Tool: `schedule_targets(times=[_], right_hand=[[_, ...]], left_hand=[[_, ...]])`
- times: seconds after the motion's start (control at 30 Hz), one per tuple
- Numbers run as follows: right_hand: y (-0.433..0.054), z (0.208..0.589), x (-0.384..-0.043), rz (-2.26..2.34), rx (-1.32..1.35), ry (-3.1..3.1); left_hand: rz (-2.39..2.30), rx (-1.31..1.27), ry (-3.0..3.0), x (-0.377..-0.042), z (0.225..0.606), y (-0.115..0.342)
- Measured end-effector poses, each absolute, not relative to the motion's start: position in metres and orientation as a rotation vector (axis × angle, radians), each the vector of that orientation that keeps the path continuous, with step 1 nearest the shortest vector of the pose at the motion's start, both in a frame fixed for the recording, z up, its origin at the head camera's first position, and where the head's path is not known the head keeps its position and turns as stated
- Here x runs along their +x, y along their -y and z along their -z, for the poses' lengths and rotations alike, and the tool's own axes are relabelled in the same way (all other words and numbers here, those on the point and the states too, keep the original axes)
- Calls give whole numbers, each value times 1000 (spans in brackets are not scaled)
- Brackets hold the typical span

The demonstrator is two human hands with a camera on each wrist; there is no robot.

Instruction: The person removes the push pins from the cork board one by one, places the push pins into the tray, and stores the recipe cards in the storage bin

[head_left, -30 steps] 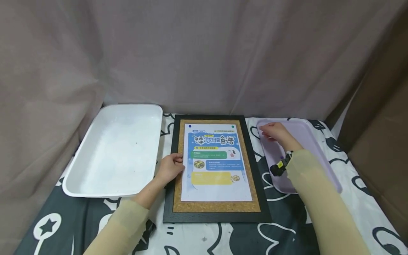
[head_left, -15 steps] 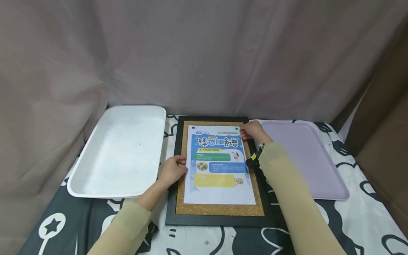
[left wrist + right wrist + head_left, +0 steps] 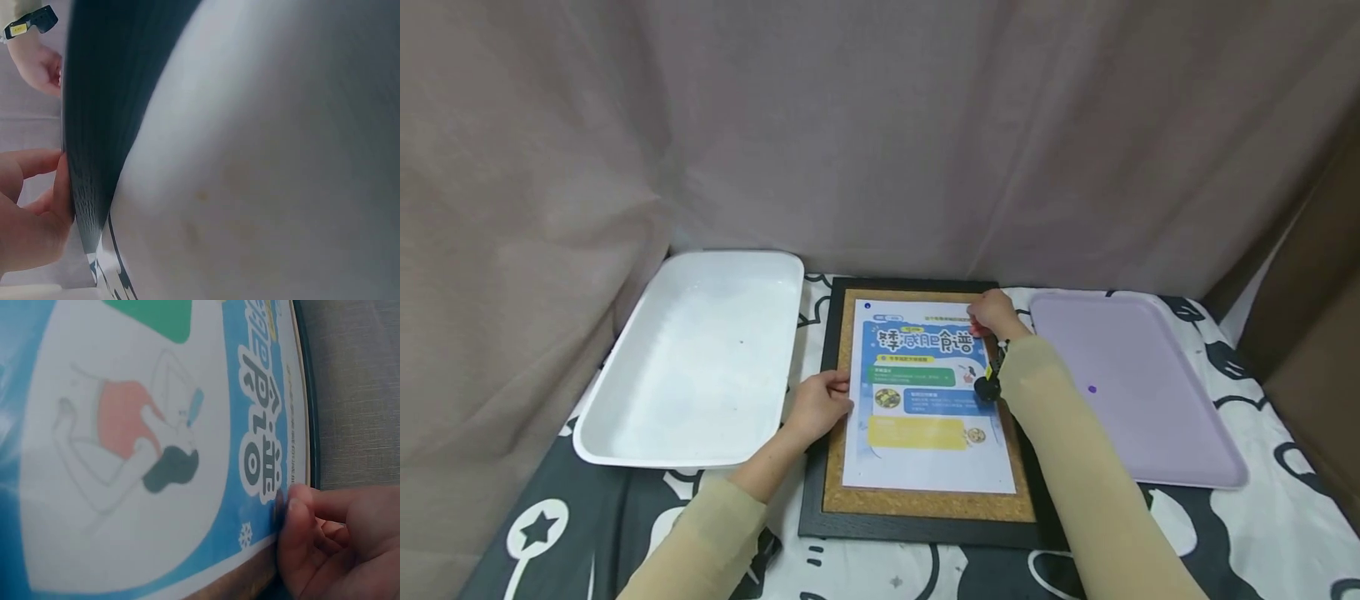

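Note:
A printed poster (image 3: 925,467) with blue, green and yellow blocks lies on a cork board (image 3: 925,500) in a black frame (image 3: 917,533). My left hand (image 3: 820,407) reaches over the frame's left side, fingertips resting at the poster's left edge. At the poster's top right corner, my right hand (image 3: 996,315) pinches with thumb and index finger where a green push pin stands, the pin itself hidden behind the fingers. In the right wrist view, the fingertips (image 3: 299,503) meet right at the corner. A dark blue push pin (image 3: 867,306) holds the top left corner.
To the left stands a large white tray (image 3: 692,417). A lilac tray (image 3: 1150,350) lies to the right, with a small purple push pin (image 3: 1092,389) in it. Patterned cloth (image 3: 880,575) covers the table, and a grey-brown curtain (image 3: 887,142) hangs behind.
My right hand has moved left from over the lilac tray to the poster's top right corner, covering the green push pin. The left hand stays at the poster's left edge.

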State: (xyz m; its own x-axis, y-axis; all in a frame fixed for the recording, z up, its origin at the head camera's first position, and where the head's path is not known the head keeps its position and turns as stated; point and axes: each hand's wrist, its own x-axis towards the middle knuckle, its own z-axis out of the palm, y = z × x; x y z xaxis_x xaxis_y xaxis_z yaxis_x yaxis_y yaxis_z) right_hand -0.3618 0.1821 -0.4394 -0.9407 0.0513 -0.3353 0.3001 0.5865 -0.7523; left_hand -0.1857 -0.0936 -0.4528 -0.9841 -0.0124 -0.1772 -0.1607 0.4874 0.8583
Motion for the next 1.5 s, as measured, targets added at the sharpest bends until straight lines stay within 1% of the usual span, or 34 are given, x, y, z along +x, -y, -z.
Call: schedule_targets(times=[0.27, 0.5, 0.73, 1.0, 1.23, 1.33, 1.5], right_hand=[[-182, 441, -364, 1149, 288, -2577], [-184, 438, -365, 1151, 263, -2565], [-185, 440, -364, 1250, 239, -2548], [-184, 440, -362, 1218, 276, -2551], [-187, 439, -359, 1181, 193, -2516], [-187, 440, -357, 1156, 200, -2526], [-184, 431, -346, 1199, 199, -2515]], left_hand=[[-1511, -122, -2572, -185, 453, 92], [-1500, -119, -2592, -185, 451, 93], [-1504, -118, -2587, -185, 450, 93], [-1499, -115, -2586, -186, 451, 94], [-1502, -112, -2581, -186, 450, 91], [-1506, -118, -2574, -186, 450, 91], [-1496, -127, -2567, -185, 448, 93]])
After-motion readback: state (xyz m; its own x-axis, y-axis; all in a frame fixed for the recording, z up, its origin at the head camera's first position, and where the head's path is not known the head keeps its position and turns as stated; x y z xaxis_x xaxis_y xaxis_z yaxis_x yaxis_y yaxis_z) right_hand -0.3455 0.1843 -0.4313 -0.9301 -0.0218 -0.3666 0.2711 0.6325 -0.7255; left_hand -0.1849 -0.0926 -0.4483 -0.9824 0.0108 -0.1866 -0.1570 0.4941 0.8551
